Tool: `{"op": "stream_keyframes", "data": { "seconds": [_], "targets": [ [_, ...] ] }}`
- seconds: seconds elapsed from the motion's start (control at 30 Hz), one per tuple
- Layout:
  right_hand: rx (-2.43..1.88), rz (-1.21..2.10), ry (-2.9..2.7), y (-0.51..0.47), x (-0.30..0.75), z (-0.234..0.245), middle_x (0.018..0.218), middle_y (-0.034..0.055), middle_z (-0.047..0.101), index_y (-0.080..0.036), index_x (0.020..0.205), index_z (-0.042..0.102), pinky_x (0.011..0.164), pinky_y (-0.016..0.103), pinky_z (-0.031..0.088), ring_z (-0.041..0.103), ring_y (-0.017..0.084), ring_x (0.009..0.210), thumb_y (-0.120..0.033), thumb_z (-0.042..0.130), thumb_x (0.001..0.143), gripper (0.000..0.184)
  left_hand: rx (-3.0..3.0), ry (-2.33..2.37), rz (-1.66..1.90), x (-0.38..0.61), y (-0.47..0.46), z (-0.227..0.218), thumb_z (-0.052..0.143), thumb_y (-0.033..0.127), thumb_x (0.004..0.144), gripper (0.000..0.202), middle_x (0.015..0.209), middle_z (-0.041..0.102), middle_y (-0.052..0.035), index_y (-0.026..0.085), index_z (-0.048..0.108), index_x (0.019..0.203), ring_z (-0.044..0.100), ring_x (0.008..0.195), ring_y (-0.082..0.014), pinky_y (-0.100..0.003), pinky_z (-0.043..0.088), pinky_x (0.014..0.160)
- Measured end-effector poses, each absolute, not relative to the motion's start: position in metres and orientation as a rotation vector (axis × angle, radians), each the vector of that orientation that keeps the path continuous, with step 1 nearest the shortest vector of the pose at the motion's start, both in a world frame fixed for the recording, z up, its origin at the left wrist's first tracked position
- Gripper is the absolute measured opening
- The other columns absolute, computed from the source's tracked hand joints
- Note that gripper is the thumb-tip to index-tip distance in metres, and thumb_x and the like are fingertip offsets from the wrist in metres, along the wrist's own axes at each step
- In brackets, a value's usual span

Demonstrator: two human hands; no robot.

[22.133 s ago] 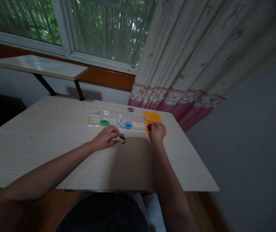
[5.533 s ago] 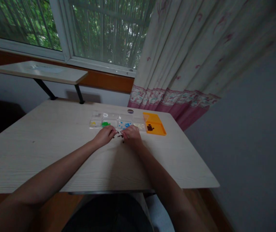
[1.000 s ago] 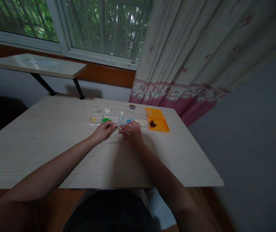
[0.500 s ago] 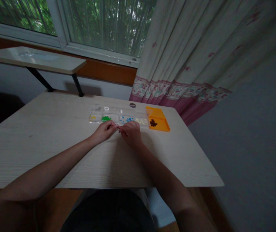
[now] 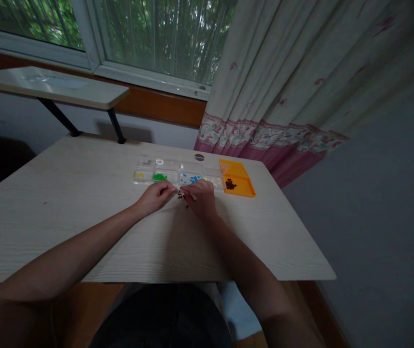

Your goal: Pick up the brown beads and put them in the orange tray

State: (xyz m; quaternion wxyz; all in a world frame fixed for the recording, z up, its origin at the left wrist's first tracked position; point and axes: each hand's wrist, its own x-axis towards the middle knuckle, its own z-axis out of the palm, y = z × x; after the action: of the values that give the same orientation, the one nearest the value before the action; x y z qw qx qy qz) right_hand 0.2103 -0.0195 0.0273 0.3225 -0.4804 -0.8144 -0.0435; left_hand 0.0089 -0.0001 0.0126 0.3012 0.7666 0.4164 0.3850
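Watching close fingertip work, I judge | left hand (image 5: 156, 195), right hand (image 5: 202, 197): fingertips drawn in, nearly meeting; I cannot tell whether they grip anything | dark bits (image 5: 181, 195): on table (image 5: 283, 241) beside fingertips, more in orange box (image 5: 245, 186) | next move, I reckon, calls for steady pinching

We see a white-framed glass window (image 5: 156, 41), a cream floral cloth curtain (image 5: 275, 72) at its right, a pale flat shelf (image 5: 100, 94) below it.
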Motion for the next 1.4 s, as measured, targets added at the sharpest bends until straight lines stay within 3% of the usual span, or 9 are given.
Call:
{"op": "stream_keyframes", "data": {
  "seconds": [0.23, 0.37, 0.53, 0.67, 1.03, 1.23, 1.4],
  "targets": [
    [-1.632, -0.238, -1.581, 0.012, 0.304, 0.043, 0.095, 0.0090, 0.072, -0.020, 0.098, 0.076, 0.091, 0.039, 0.035, 0.056, 0.024, 0.095, -0.035, 0.051, 0.093, 0.030, 2.096, 1.125, 1.041, 0.005, 0.001, 0.014, 0.049, 0.042, 0.092, 0.031, 0.074, 0.058, -0.0022, 0.017, 0.064, 0.081, 0.051, 0.070, -0.0145, -0.027, 0.039, 0.066],
    [-1.844, -0.193, -1.243, 0.020, 0.348, 0.028, 0.097, 0.0124, 0.071, -0.016, 0.097, 0.076, 0.088, 0.042, 0.037, 0.054, 0.027, 0.097, -0.035, 0.048, 0.089, 0.035, 2.108, 1.131, 1.038, 0.007, 0.001, 0.013, 0.049, 0.043, 0.091, 0.033, 0.072, 0.057, -0.0022, 0.017, 0.064, 0.079, 0.050, 0.068, -0.0146, -0.027, 0.039, 0.064],
    [-1.995, -0.224, -1.259, 0.025, 0.354, 0.001, 0.097, 0.0143, 0.068, -0.017, 0.087, 0.077, 0.086, 0.046, 0.037, 0.049, 0.030, 0.100, -0.036, 0.052, 0.084, 0.031, 2.112, 1.125, 1.012, 0.009, 0.000, 0.013, 0.049, 0.044, 0.091, 0.034, 0.072, 0.058, -0.0018, 0.016, 0.065, 0.081, 0.051, 0.068, -0.0148, -0.027, 0.039, 0.064],
    [-2.033, -0.300, -1.306, 0.025, 0.354, -0.002, 0.103, 0.0169, 0.065, -0.015, 0.090, 0.076, 0.086, 0.048, 0.036, 0.047, 0.032, 0.102, -0.036, 0.052, 0.086, 0.032, 2.116, 1.114, 1.021, 0.007, 0.001, 0.012, 0.050, 0.043, 0.091, 0.032, 0.073, 0.059, -0.0022, 0.016, 0.066, 0.082, 0.052, 0.069, -0.0150, -0.027, 0.040, 0.065],
    [-1.810, -0.276, -1.311, 0.025, 0.345, 0.007, 0.096, 0.0136, 0.069, -0.015, 0.091, 0.075, 0.089, 0.040, 0.038, 0.052, 0.027, 0.095, -0.038, 0.047, 0.091, 0.037, 2.233, 1.071, 0.993, 0.003, 0.003, 0.008, 0.049, 0.039, 0.094, 0.029, 0.080, 0.060, -0.0042, 0.017, 0.068, 0.089, 0.054, 0.074, -0.0162, -0.029, 0.042, 0.069],
    [-1.640, -0.284, -1.504, 0.025, 0.327, 0.004, 0.088, 0.0090, 0.070, -0.016, 0.088, 0.074, 0.089, 0.036, 0.038, 0.055, 0.022, 0.088, -0.036, 0.048, 0.093, 0.033, 2.482, 1.010, 0.864, 0.006, -0.001, 0.008, 0.052, 0.029, 0.092, 0.024, 0.095, 0.059, -0.0071, 0.020, 0.066, 0.109, 0.055, 0.093, -0.0207, -0.033, 0.044, 0.084],
    [-1.573, -0.271, -1.648, 0.025, 0.307, 0.002, 0.088, 0.0082, 0.071, -0.018, 0.087, 0.075, 0.088, 0.036, 0.039, 0.055, 0.023, 0.090, -0.034, 0.052, 0.092, 0.029, 2.593, 1.029, 0.786, 0.007, 0.001, 0.002, 0.054, 0.031, 0.092, 0.022, 0.101, 0.060, -0.0082, 0.021, 0.066, 0.108, 0.054, 0.102, -0.0230, -0.037, 0.043, 0.092]
  ]
}}
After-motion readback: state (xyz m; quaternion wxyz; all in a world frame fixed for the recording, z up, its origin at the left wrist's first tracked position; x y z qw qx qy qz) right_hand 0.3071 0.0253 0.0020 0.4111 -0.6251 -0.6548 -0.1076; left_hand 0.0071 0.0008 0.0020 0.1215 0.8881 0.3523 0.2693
